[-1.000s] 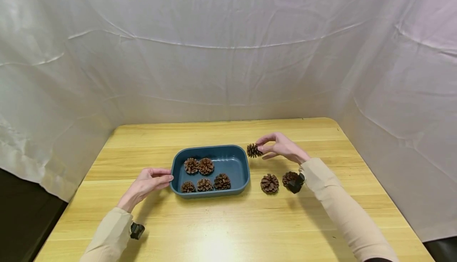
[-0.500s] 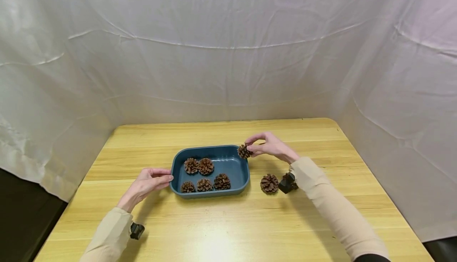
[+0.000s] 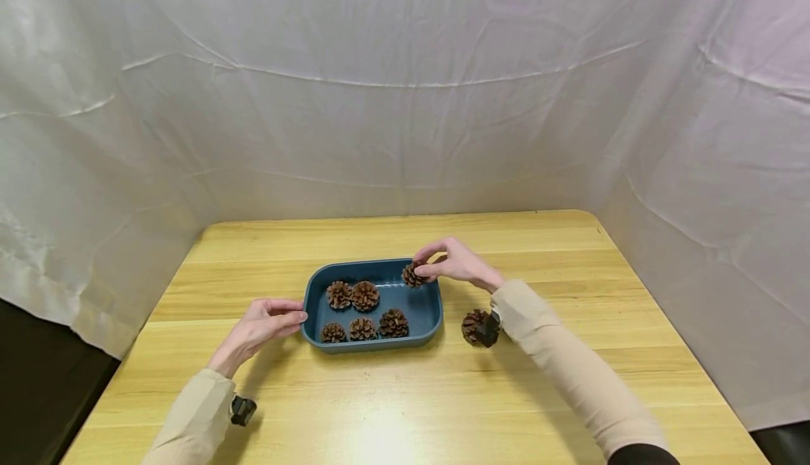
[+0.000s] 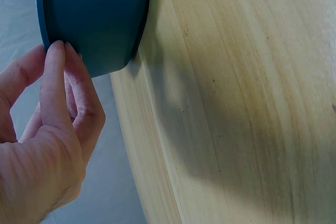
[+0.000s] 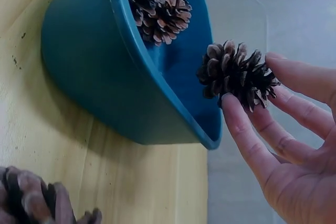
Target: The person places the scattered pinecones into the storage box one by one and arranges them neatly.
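My right hand (image 3: pixel 425 268) pinches a brown pine cone (image 3: pixel 414 275) between thumb and fingers, holding it just above the far right corner of a blue tray (image 3: pixel 373 344). The right wrist view shows that pine cone (image 5: pixel 236 74) in the air over the tray's rim (image 5: pixel 157 82), gripped by the right hand (image 5: pixel 252 81). Several pine cones (image 3: pixel 363 296) lie inside the tray. My left hand (image 3: pixel 268 319) holds the tray's left end. In the left wrist view, the left hand's fingertips (image 4: pixel 58 51) sit on the tray's rim (image 4: pixel 94 14).
A loose pine cone (image 3: pixel 471 324) lies on the wooden table (image 3: pixel 405 409) right of the tray, partly hidden by my right wrist; it shows as a blurred cone (image 5: pixel 31 198) in the right wrist view. White cloth (image 3: pixel 405 99) walls in the table's back and sides.
My right hand has carried the pine cone leftward, from beside the tray's right end to over its far right corner. The left hand and the tray have stayed put.
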